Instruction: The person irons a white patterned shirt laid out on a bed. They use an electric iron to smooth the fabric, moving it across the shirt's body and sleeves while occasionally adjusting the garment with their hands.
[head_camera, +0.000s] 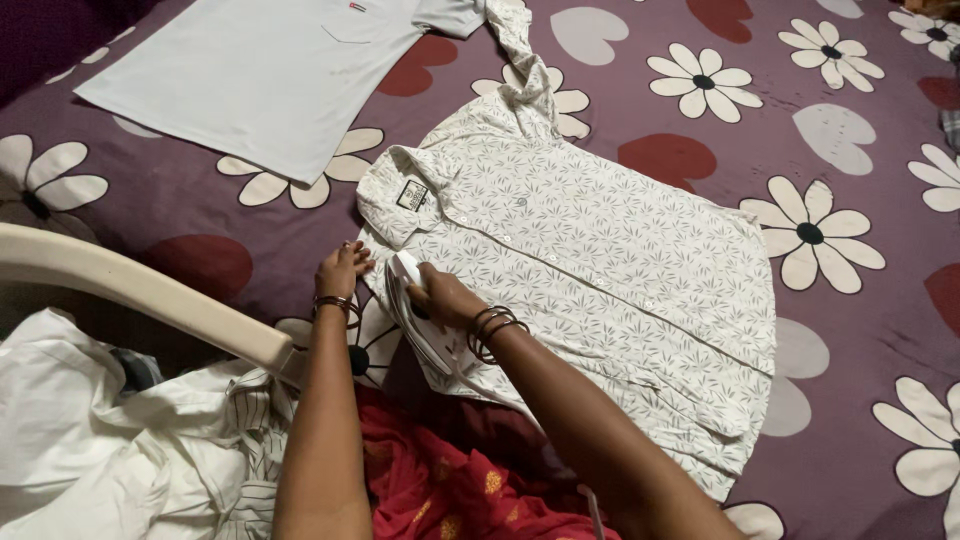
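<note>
A white shirt with a grey leaf print lies spread flat on a purple flowered bedsheet, collar toward the left. My right hand grips the handle of a white clothes iron pressed on the shirt's near shoulder, below the collar. My left hand pinches the shirt's edge just left of the iron, holding the fabric taut. Both wrists wear dark bangles.
A plain white polo shirt lies flat at the upper left. A pile of white and striped clothes and a red printed cloth sit near me. A cream curved bar crosses the left side.
</note>
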